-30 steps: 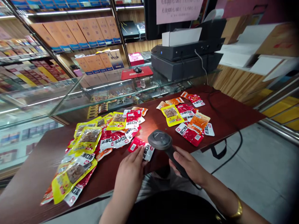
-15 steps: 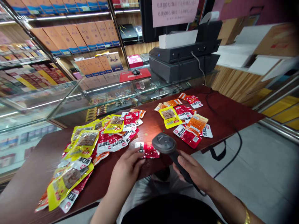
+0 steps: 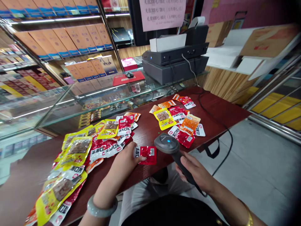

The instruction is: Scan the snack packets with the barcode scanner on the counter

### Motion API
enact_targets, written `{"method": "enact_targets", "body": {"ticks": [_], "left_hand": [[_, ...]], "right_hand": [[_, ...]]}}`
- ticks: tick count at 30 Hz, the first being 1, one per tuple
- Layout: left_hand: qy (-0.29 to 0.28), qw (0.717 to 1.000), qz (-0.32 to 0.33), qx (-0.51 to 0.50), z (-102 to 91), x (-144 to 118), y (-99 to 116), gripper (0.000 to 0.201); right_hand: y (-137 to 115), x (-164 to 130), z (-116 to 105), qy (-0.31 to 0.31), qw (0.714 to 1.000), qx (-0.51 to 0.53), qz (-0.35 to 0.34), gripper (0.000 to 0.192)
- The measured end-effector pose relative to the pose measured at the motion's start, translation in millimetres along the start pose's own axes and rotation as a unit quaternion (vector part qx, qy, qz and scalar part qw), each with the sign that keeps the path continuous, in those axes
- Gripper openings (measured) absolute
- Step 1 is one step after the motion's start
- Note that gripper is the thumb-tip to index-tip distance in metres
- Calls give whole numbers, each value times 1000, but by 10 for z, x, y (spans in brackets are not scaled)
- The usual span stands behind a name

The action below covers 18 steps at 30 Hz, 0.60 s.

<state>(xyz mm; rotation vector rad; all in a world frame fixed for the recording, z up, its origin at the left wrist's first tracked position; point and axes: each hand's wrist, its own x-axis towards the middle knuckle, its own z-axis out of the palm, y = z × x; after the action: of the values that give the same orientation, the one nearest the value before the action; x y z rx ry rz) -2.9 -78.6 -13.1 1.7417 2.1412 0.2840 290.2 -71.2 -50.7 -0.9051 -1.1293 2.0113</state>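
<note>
My left hand [image 3: 128, 160] grips a red and white snack packet [image 3: 148, 156] by its left end, thumb on top; a pale barcode patch shows on its right side. In my right hand [image 3: 194, 168] is a dark grey barcode scanner [image 3: 166, 143], held by the handle, its head just right of the packet and a blue light lit on top. To the left lies a long heap of snack packets in yellow [image 3: 78, 150], red and orange. A smaller group, with a yellow packet [image 3: 164, 118] and an orange packet [image 3: 190, 124], lies beyond the scanner.
The packets lie on a dark red-brown table [image 3: 218, 106]. A black cable [image 3: 231, 141] runs over its right edge. Behind stand a glass display counter [image 3: 94, 91], a black cash drawer [image 3: 174, 69] and a mouse [image 3: 129, 75] on a red mat. Shelves of boxes rise at the back left.
My left hand has closed on the red packet and lifted or tilted it, so its barcode patch now shows. A blue light has come on atop the scanner. The view has shifted slightly right.
</note>
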Motion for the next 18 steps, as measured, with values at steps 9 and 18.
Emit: {"method": "enact_targets", "body": {"ticks": [9,18], "left_hand": [[88,945,-57,-309,279,131,56,35],[55,932,-59,-353,305,449,205,45]], "right_hand": [[-32,70,-11,-14,999,22,-32,59],[-96,121,-98,18,998,31,-45,60]]}}
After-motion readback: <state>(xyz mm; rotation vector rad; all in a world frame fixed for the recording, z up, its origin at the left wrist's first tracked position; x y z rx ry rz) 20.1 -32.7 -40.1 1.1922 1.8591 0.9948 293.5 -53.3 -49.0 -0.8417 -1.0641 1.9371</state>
